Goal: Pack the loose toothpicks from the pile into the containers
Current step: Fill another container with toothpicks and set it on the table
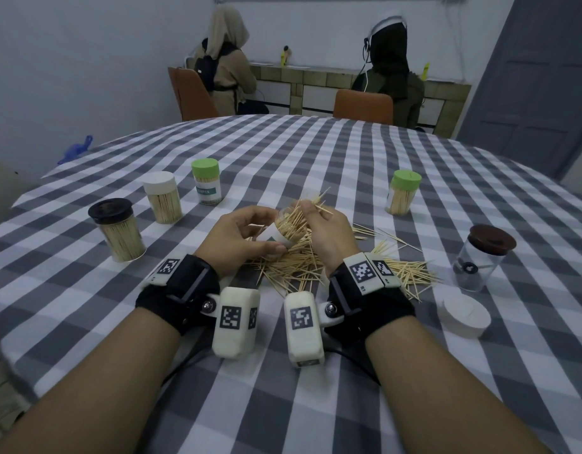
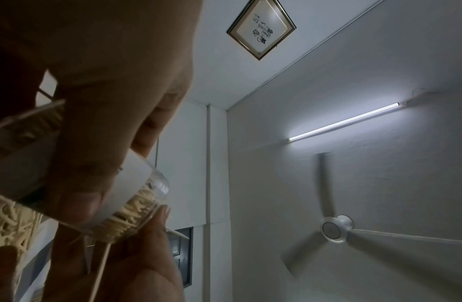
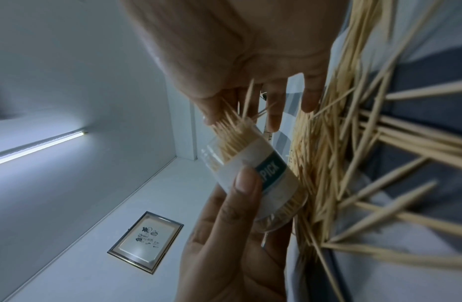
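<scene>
So the open container (image 1: pixel 276 235) is tilted just above the toothpick pile (image 1: pixel 315 267), mid-table toward the near edge. Left hand (image 1: pixel 238 240) is wrapped round it, right hand (image 1: pixel 325 231) is pinching a bunch of toothpicks (image 1: pixel 307 208) at its mouth. Loose white lid (image 1: pixel 465 314) sits toward the right edge.

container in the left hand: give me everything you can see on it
The container is a small clear plastic cylinder, lid off, with a white label bearing a teal band that reads "PICK" in the right wrist view. It is tilted, mouth toward the right hand, low over the loose toothpicks on the checked tablecloth. It is well filled; toothpick tips bristle out of the mouth. The left hand grips its body, thumb on the label. The right hand's fingers are at the protruding tips.
</scene>
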